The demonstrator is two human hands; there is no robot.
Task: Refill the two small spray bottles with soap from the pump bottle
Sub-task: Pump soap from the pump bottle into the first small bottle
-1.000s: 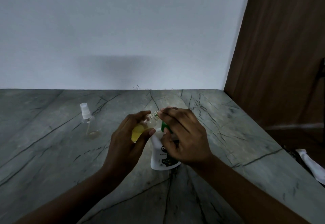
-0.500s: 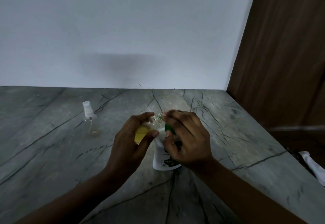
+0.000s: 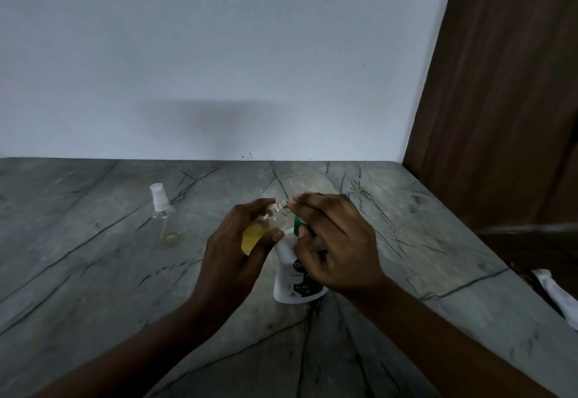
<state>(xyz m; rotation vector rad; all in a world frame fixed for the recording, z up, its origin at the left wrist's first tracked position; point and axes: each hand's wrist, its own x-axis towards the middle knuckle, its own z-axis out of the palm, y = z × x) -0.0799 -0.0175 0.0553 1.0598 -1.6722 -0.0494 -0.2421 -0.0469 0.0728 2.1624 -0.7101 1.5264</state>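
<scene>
My left hand (image 3: 231,257) grips a small clear spray bottle (image 3: 276,214) with no cap on it, tilted, with yellow soap in its lower part. Its open neck sits at the nozzle of the white pump bottle (image 3: 287,285), which stands on the grey stone counter (image 3: 93,272). My right hand (image 3: 331,241) lies over the green pump head (image 3: 300,224), fingers curled across the top and thumb at its side. The pump head is mostly hidden under that hand. A second small spray bottle (image 3: 162,213), with a white sprayer on, stands apart at the left, with a trace of yellow at its bottom.
A white wall runs along the back of the counter and a dark wooden panel (image 3: 500,116) closes off the right side. A white cloth (image 3: 560,297) lies below the counter's right edge.
Both hands keep nearly the same hold on the small bottle and the pump head. The view has shifted slightly.
</scene>
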